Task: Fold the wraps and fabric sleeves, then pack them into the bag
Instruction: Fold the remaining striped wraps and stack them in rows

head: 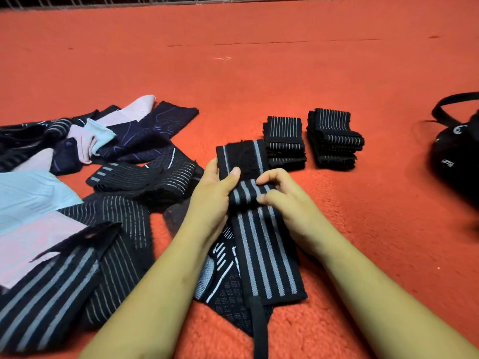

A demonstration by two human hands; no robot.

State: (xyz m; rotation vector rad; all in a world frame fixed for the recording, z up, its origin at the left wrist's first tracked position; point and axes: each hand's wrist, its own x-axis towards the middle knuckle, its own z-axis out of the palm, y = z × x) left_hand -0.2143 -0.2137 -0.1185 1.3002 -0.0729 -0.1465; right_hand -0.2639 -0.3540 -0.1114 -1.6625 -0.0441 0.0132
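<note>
A: Where is the striped wrap [261,244] lying?

B: It is running along the red carpet [259,86] in the middle, right in front of the person, with its far end being held up between both hands. The left hand [212,195] is gripping the left edge, thumb pressing on top. The right hand [285,195] is pinching the folded band with curled fingers.

A: How should the fold be going?

B: I'd say stripe should be landing on stripe, the fuzzy end tucking flat and the loop strap [259,330] at the near end not trailing out.

A: And around it?

B: A patterned sleeve [225,286] is lying under the wrap's near half and may be dragging along with it. Just beyond the hands a first stack [284,143] of folded wraps is sitting beside a second stack [334,141]. The loose pile of sleeves [108,151] is sprawling at the left, and the black bag [453,156] is sitting well apart at the right edge.
</note>
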